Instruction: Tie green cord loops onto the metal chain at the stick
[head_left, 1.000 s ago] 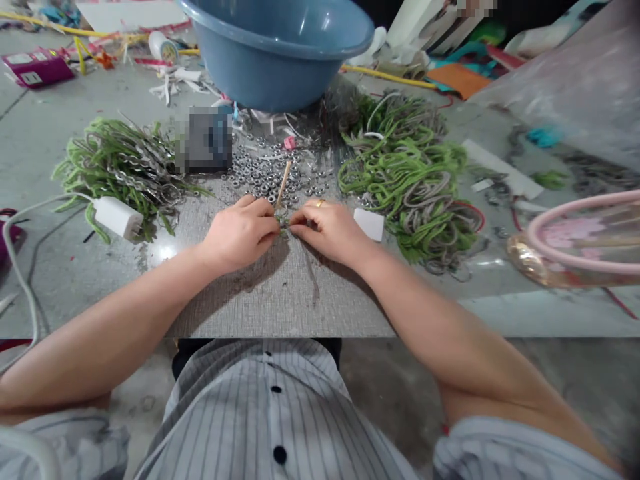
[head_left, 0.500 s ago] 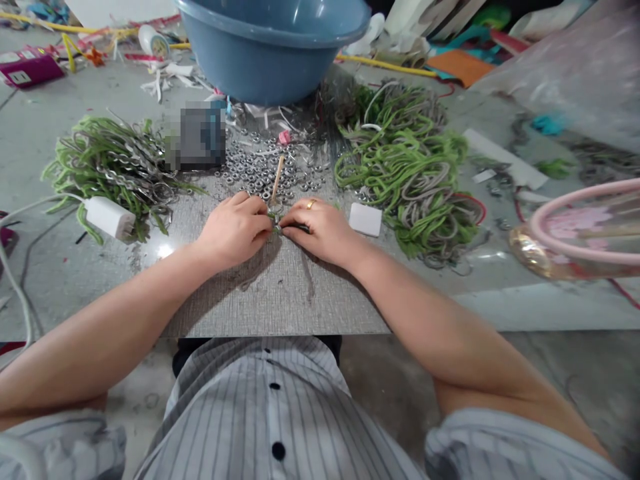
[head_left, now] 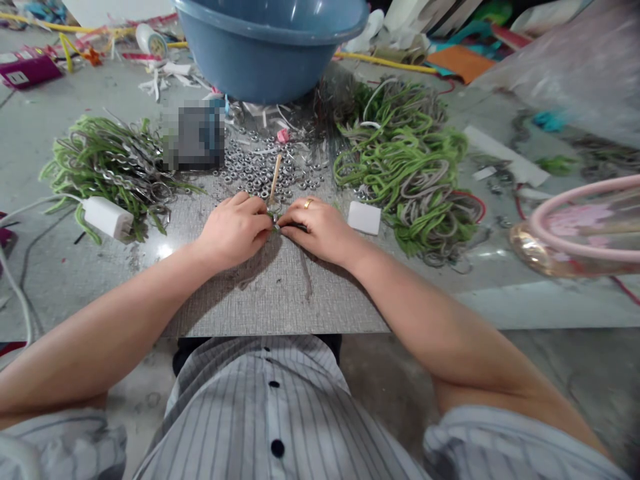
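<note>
My left hand (head_left: 236,228) and my right hand (head_left: 320,230) meet low over the table, fingertips almost touching. Between them is a small shiny metal ring (head_left: 275,223) with a bit of green cord at it. Both hands are closed in a pinch, the right one wearing a gold band. Fingers hide most of the cord. Just beyond the fingertips a thin wooden stick (head_left: 275,179) points away from me. Many small metal rings (head_left: 245,175) lie scattered behind it.
A blue basin (head_left: 270,63) stands at the back. Bundles of green and grey cords lie left (head_left: 100,157) and right (head_left: 405,167). Near them are a white adapter (head_left: 107,217), a white square piece (head_left: 364,218) and a pink-handled bag (head_left: 590,227). The table's front edge runs close to me.
Both hands stay in nearly the same pinch at the same spot. The whole view has shifted very slightly; nothing else has visibly moved.
</note>
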Demonstrator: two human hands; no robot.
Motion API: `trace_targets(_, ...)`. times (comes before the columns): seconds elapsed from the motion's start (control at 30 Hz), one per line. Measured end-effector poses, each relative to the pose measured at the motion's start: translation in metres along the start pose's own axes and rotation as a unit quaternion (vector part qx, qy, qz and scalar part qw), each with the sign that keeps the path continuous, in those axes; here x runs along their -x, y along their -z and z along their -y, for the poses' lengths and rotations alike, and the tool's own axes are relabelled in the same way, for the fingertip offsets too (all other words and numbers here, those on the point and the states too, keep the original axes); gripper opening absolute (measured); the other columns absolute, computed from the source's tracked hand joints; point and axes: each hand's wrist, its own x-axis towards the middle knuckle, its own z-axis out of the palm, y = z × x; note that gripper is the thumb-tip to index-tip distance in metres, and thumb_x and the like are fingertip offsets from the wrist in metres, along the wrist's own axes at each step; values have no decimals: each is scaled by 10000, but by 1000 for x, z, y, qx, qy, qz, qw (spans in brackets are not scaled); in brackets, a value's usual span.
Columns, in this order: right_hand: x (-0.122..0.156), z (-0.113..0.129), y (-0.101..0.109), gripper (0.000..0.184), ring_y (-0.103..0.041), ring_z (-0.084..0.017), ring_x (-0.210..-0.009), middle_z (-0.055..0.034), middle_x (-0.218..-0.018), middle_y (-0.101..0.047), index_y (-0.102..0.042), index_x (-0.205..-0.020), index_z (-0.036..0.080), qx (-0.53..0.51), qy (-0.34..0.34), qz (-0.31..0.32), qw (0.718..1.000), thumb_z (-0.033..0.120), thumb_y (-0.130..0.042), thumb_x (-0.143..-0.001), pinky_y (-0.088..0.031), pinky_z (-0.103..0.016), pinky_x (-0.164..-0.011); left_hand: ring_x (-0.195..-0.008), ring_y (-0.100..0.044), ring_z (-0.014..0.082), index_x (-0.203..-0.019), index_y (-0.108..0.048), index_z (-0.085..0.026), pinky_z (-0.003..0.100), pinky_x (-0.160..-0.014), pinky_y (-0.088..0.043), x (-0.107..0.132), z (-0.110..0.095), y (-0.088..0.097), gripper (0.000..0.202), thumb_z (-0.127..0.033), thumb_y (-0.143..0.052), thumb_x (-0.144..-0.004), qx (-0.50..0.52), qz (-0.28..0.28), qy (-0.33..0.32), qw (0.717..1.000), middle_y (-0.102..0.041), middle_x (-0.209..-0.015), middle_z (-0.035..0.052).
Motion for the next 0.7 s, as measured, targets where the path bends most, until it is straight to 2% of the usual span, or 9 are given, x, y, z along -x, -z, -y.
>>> trace_targets(0.27, -1, 0, 1, 153, -595, -224, -906, -84, -905, -682, -725, -892, 178, -3, 5, 6, 1000, 215, -578, -878, -450, -378, -857, -836, -561, 202, -783, -711, -180, 346, -712, -464, 0, 0, -4, 259, -242, -478, -877, -8, -24, -4, 1000, -654, -866, 67)
trace_targets(0.7, 3, 10, 4, 142, -573, -252, -918, -98, -883, -660, -695, -831, 170, 35, -19, 6, 999, 230, -574, -874, -439, -383, -827, -822, -559, 200, -794, -724, -177, 340, -721, -469, 0, 1, -5, 238, -238, -508, -871, 13, -11, -2, 1000, -657, -856, 73)
